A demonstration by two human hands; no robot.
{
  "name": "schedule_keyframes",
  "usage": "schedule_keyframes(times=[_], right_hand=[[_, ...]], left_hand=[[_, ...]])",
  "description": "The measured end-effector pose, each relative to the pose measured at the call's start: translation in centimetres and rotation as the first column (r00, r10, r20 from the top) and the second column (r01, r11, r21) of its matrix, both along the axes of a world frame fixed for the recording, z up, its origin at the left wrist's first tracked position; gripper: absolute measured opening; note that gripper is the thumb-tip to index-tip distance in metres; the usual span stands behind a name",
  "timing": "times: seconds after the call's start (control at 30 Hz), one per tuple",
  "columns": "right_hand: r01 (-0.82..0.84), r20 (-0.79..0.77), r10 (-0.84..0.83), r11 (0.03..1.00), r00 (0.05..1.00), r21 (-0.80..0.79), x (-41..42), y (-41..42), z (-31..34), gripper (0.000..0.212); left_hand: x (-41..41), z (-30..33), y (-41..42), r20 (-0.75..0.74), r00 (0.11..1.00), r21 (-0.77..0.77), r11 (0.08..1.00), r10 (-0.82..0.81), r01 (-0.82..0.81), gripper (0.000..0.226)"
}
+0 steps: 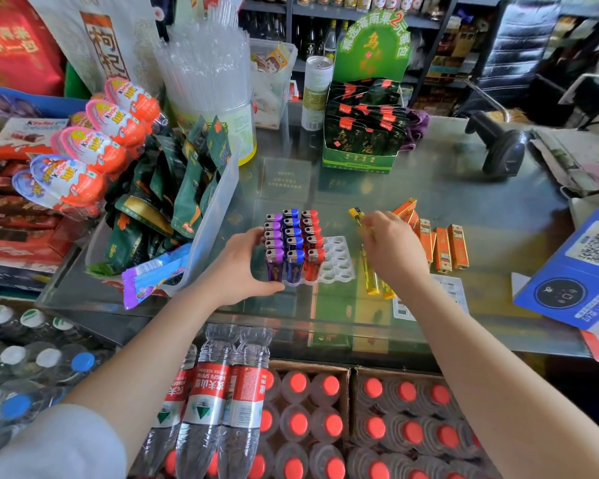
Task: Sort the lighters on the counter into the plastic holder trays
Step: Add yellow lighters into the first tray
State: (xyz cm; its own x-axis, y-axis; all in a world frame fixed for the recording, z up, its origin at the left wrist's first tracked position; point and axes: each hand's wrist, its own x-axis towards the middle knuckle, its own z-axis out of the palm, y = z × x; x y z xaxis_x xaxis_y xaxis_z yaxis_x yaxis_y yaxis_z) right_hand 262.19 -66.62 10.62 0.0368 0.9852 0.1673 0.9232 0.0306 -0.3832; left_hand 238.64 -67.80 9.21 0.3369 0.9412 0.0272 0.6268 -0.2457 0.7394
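Gripping holder tray (339, 261) side w/ left hand (244, 267): fingers curled round purple row, thumb at tray's front edge. Tray on glass bench (464, 188), centre; three rows of lighters upright in it – purple (274, 261), blue (294, 262), red (313, 262); right-side holes unfilled. Right hand (391, 247) just right of tray, fingers pinching yellow lighter (357, 216), raised above bench. More yellow lighters (372, 278) lie flat under right hand. Orange lighters (443, 248) in row farther right. Barcode scanner (498, 146) well apart, back right.
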Motion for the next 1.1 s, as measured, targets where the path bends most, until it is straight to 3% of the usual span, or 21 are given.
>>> schedule_keyframes(times=[0.13,0.33,0.47,0.57,0.73,0.97,1.1], right_hand=[[0.072,0.127,-0.055,0.988,0.990,-0.137,-0.8,2.6,-0.3,0.020],[-0.029,0.156,0.071,0.966,0.985,-0.256,-2.4,4.2,-1.2,0.015],[-0.111,-0.115,0.098,0.987,0.988,-0.116,-2.2,3.1,-0.5,0.018],[-0.116,-0.353,0.103,0.993,0.930,-0.016,-1.6,0.9,-0.1,0.017],[-0.174,-0.557,0.119,0.984,0.822,-0.047,-1.0,-0.5,-0.5,0.014],[-0.283,-0.329,0.240,0.955,0.913,-0.089,-1.3,0.1,0.2,0.008],[-0.341,-0.204,0.329,0.940,0.922,-0.025,-2.0,0.1,0.0,0.009]], left_hand=[[0.2,0.6,-0.8,0.030,1.000,0.001,1.000,-0.006,0.006,0.051],[-0.1,0.2,-1.6,0.080,0.997,-0.001,1.000,0.008,-0.008,0.057],[-0.6,-0.9,-1.3,0.051,0.998,-0.033,0.999,0.028,-0.026,0.072],[-0.8,-1.5,-1.2,0.034,0.999,-0.031,0.999,0.019,-0.018,0.076],[-0.9,-2.0,-0.7,0.033,0.999,-0.062,0.998,0.021,-0.019,0.082],[-0.9,-1.8,-0.6,0.059,0.997,-0.098,0.995,0.041,-0.035,0.075],[-0.9,-1.4,-0.9,0.068,0.997,-0.082,0.996,0.030,-0.024,0.073]])
